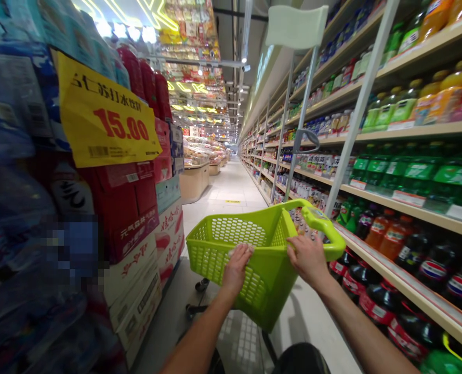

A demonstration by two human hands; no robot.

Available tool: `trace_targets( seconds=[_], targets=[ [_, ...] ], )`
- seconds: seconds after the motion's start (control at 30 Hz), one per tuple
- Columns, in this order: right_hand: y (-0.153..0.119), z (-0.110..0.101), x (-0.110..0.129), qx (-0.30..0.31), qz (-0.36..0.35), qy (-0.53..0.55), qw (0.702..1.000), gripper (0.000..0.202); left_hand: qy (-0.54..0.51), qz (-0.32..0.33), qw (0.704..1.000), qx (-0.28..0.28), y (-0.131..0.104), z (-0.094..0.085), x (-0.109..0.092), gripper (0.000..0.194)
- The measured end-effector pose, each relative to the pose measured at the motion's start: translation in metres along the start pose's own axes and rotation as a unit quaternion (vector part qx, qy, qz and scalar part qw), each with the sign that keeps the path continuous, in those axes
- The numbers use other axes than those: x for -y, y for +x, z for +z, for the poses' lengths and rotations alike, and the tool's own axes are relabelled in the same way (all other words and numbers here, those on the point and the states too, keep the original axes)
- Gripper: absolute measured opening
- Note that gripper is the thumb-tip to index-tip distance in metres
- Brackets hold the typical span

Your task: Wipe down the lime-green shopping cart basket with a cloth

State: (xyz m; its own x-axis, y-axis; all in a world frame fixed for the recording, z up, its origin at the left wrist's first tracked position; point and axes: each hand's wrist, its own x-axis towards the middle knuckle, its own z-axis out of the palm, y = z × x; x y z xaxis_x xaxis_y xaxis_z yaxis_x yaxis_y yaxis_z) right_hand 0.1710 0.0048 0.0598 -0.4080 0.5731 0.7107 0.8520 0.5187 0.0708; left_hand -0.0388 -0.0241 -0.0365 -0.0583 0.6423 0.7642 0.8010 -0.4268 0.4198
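Observation:
A lime-green plastic shopping cart (pixel 272 291) stands side-on in front of me, its perforated basket open at the top. My left hand (pixel 236 267) is closed over the near rim of the basket, with a small white cloth or tissue (pixel 247 247) showing under its fingers. At the handle end, my right hand (pixel 307 259) grips the basket's rim, thumb and fingers bent over it. The cart's looped handle (pixel 337 240) rises just to the right of that hand. No goods show in the visible part of the basket.
Stacked drink cartons (pixel 135 208) and wrapped bottles rise close on the left, bearing a yellow price sign (pixel 108 117). Long shelves of bottles (pixel 418 176) line the right side. A pale tiled aisle (pixel 234 179) runs ahead past display bins (pixel 195 182).

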Motion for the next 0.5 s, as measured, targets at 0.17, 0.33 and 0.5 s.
trace_targets(
  seconds=[0.17, 0.33, 0.5],
  targets=[
    [-0.008, 0.018, 0.015, 0.006, -0.009, 0.030, 0.999, 0.022, -0.024, -0.023, 0.999, 0.035, -0.028, -0.002, 0.005, 0.038],
    [-0.019, 0.028, 0.000, -0.031, -0.026, 0.044, 0.998, 0.026, -0.071, -0.009, 0.995, -0.070, 0.018, 0.003, -0.037, 0.034],
    [-0.024, 0.031, -0.009, -0.059, -0.020, 0.050, 0.997, 0.037, -0.097, 0.072, 0.993, 0.000, 0.034, 0.032, -0.076, 0.028]
  ],
)
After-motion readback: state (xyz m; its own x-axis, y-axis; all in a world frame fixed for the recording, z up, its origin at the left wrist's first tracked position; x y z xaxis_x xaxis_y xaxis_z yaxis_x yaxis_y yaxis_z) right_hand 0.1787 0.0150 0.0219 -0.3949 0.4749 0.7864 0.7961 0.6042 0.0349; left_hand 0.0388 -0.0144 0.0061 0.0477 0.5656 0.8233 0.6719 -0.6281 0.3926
